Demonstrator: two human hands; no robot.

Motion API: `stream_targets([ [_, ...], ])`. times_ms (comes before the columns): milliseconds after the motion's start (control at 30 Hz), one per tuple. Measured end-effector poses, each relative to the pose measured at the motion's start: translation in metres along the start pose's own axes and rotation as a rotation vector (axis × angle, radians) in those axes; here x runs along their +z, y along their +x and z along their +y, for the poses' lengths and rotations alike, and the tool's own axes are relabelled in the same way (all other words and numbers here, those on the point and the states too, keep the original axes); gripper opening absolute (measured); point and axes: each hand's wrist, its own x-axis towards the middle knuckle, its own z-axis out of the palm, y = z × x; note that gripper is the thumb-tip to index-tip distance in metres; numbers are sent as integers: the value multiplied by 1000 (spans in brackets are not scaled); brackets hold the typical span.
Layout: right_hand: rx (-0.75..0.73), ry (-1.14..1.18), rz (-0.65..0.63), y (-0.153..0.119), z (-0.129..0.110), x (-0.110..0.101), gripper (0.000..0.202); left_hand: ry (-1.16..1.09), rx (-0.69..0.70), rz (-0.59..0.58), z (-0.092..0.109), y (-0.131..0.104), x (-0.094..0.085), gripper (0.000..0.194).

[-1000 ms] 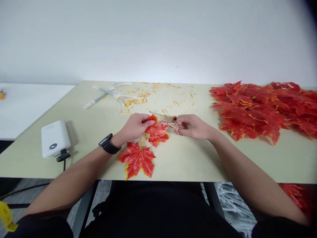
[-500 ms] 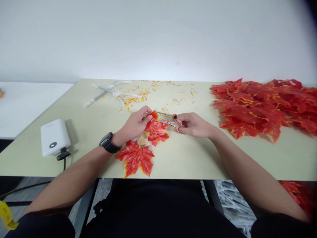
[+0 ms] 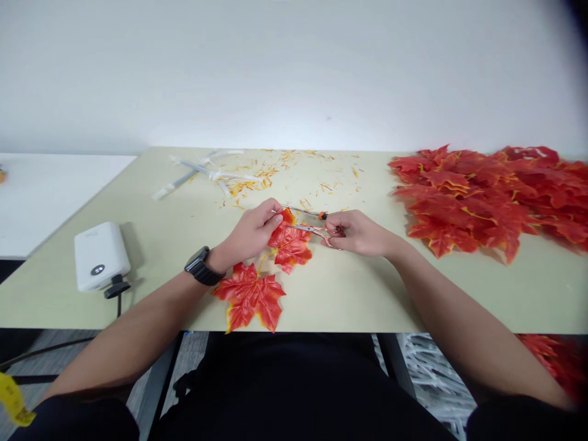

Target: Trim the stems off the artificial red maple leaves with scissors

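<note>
Between thumb and fingers, my left hand pinches the upper edge of a red artificial maple leaf. A second red maple leaf hangs from the same thin yellow stem, close to the table's front edge. My right hand grips copper-handled scissors, their blades lying across the upper leaf. Just behind the scissors, a slim metal-shafted tool with an orange and black end lies between the two hands; I cannot tell whether either hand holds it.
A heap of red maple leaves covers the table's right side. Yellow and red clippings lie scattered at the back beside white plastic strips. On the left stands a white power bank with a black cable. White strips show below the table.
The leaves have shifted very slightly down and left, and the scissors a little left along the upper leaf. Both hands keep their holds.
</note>
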Motion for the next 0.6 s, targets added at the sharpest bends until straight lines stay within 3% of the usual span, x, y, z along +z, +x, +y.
stream_targets([
  [600,11,66,-24,2,4,3,43,-118,-13,14,-9,1,5,15],
])
